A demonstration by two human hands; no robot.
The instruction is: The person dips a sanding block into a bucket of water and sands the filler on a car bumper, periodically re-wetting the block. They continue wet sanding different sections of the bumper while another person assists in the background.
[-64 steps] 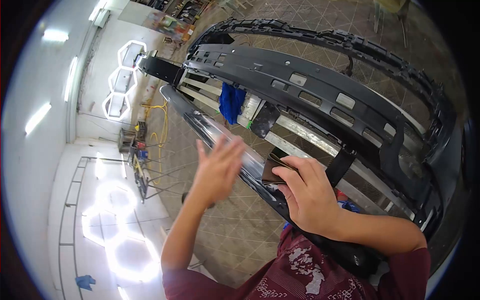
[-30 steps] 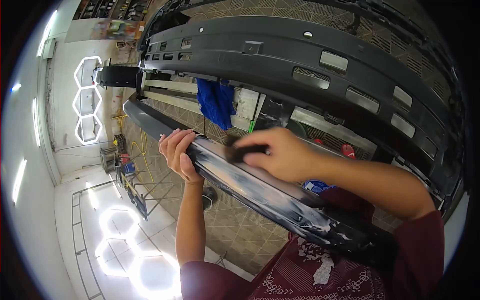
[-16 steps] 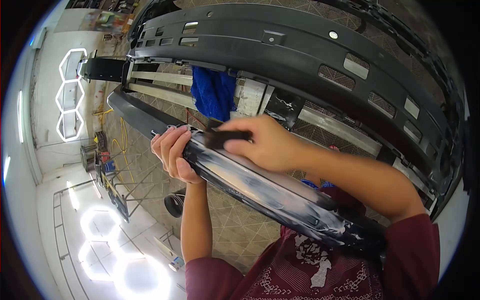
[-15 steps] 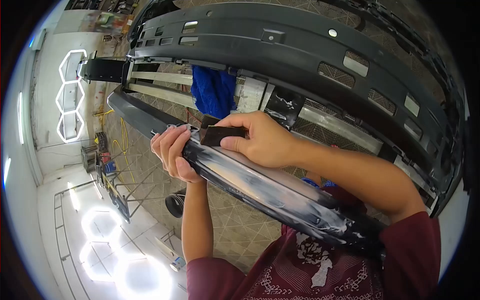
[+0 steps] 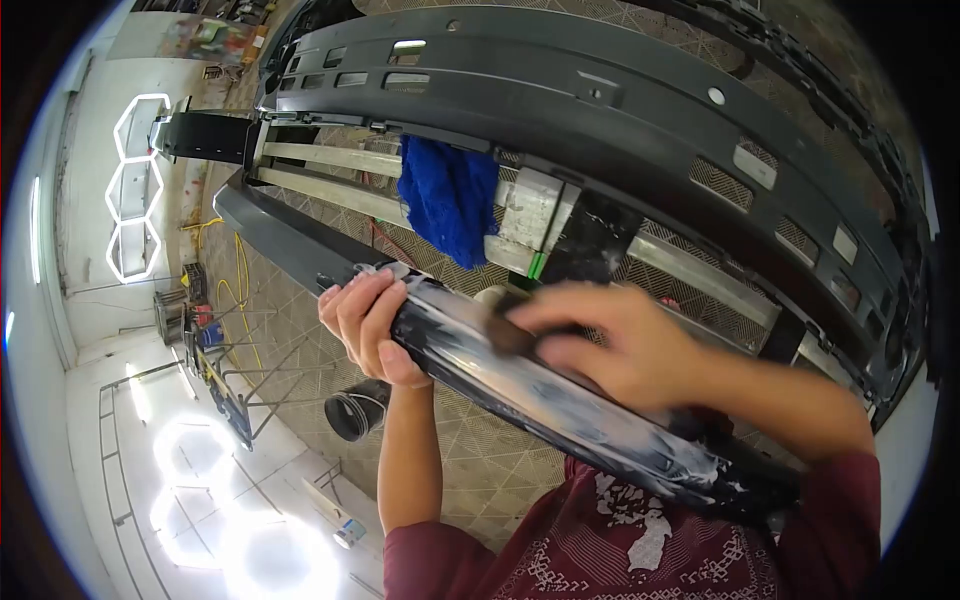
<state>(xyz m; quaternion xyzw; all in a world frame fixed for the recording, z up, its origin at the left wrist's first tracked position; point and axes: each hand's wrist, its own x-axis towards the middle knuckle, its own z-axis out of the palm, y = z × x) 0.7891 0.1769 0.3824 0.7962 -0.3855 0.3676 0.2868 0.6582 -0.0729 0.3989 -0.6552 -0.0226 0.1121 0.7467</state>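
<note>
A long black car bumper (image 5: 590, 110) lies across a metal stand in front of me. Its near edge (image 5: 560, 405) is smeared with wet white slurry. My left hand (image 5: 368, 322) wraps around that near edge from the left. My right hand (image 5: 610, 345) presses a small dark sanding pad (image 5: 508, 335) on the wet strip just right of my left hand; the hand is motion-blurred.
A blue cloth (image 5: 450, 200) hangs over the stand's metal rail (image 5: 330, 158) behind my hands. A black round container (image 5: 355, 415) stands on the tiled floor below. A yellow hose (image 5: 240, 290) and a tool rack (image 5: 215, 375) are at the left.
My right hand has slid the pad rightward and down along the wet edge. The left hand keeps its grip on the edge. The view has shifted slightly.
</note>
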